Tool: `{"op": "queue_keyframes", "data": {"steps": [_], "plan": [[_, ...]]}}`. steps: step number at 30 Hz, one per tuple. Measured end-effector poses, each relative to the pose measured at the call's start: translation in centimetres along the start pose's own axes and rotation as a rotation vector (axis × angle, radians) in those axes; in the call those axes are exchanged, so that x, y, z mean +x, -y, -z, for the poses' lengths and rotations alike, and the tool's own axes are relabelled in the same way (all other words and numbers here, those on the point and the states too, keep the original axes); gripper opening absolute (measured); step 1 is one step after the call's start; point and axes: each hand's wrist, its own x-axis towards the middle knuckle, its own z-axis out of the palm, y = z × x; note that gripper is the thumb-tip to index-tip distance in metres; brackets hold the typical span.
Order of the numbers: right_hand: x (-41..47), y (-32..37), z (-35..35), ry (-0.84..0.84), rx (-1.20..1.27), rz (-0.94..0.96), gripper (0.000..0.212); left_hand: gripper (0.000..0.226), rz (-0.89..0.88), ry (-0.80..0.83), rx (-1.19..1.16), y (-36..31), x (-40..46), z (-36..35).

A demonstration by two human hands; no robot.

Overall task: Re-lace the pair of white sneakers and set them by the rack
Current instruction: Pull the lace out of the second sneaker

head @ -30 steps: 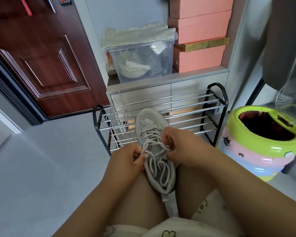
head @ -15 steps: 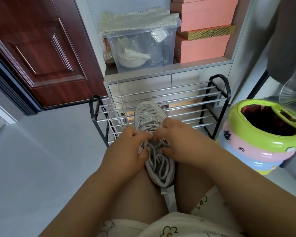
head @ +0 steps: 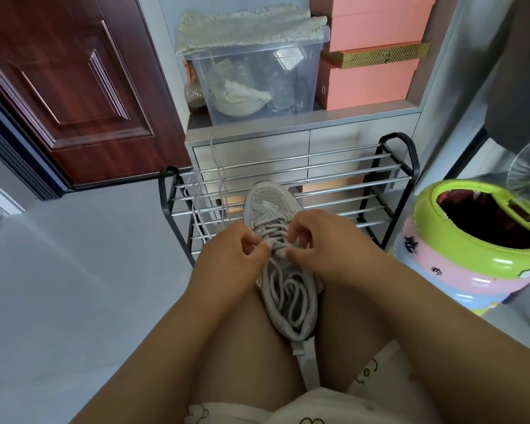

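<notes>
One pale grey-white sneaker (head: 268, 206) lies between my knees, toe pointing away toward the black-framed rack (head: 334, 179). Its lace (head: 288, 292) runs through the front eyelets and piles in loose loops over the shoe's opening. My left hand (head: 236, 255) pinches the lace at the shoe's left side. My right hand (head: 315, 240) pinches the lace at the middle, fingertips almost touching the left hand's. A second loose lace (head: 219, 179) hangs over the rack's left bars. The other sneaker is not in view.
A green, pink and blue bin (head: 471, 240) stands at the right. Behind the rack is a grey cabinet (head: 251, 145) holding a clear storage box (head: 251, 78) and pink boxes (head: 367, 84). A dark red door (head: 68, 87) is at the left, above grey floor.
Both hands moved forward along the shoe toward the toe and came close together on the lace. The camera tilted down slightly.
</notes>
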Motion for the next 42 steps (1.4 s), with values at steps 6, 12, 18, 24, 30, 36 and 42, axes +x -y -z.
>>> {"op": "queue_keyframes", "data": {"steps": [6,12,18,24,30,36,42], "plan": [[0.7,0.0,-0.5,0.097,0.005,-0.015,0.016,0.019,0.039,0.105,-0.118,0.0,1.0,-0.1],[1.1,-1.2,0.3,0.170,0.481,-0.182,0.020,0.020,0.151,0.205,-0.380,0.1,1.1,0.4],[1.3,-1.6,0.0,0.154,0.689,-0.233,0.020,0.028,0.167,0.250,-0.610,0.1,1.5,0.9],[1.7,-1.8,0.3,0.153,0.808,-0.215,0.021,0.008,0.167,0.240,-0.708,1.0,1.7,1.9],[1.6,-3.0,0.8,0.167,1.399,-0.213,0.028,0.021,0.197,0.203,-1.115,1.1,1.2,2.0],[1.2,-3.8,2.3,0.139,0.842,-0.123,0.022,0.010,-0.005,0.152,-0.421,1.3,1.6,3.4],[1.0,-3.7,4.5,0.117,0.337,0.060,0.022,0.012,-0.149,0.259,0.077,1.6,1.4,4.8]]}}
